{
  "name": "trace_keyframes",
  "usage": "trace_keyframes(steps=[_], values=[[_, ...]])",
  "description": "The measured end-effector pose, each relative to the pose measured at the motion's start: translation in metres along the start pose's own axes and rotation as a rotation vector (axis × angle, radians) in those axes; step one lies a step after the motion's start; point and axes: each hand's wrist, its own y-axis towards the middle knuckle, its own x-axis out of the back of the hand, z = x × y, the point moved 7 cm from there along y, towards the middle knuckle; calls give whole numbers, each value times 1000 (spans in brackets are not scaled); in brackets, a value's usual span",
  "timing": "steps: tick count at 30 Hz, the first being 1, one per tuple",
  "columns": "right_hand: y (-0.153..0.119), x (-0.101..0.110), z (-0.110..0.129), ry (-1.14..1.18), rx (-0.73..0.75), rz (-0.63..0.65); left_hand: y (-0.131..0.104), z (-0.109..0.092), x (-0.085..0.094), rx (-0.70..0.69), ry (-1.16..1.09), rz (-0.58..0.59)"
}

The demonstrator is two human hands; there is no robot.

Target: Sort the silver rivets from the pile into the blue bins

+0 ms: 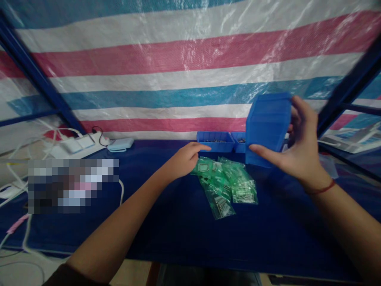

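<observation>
One blue box (266, 127) is up on the right, pinched by the right hand (303, 153). The left hand (186, 159) is by green bags (222, 184); I cannot tell if its fingers (202, 147) pinch.

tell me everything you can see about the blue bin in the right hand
The bin is plain blue and looks like plastic, with slanting edges. It is raised and tipped steeply on end, in front of the striped sheet, partly hiding another blue bin behind it. The right hand grips it from the right, thumb on the near face, fingers at the far edge. Whether it holds anything cannot be told.
</observation>
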Motion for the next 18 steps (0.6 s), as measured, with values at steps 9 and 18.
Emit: trace_keyframes(steps=[9, 18], values=[[-19, -23, 43, 100, -15, -77, -13, -78, -12, -340, 129, -156], [-27, -45, 7, 312, -247, 88, -12, -14, 67, 30, 498, -620]])
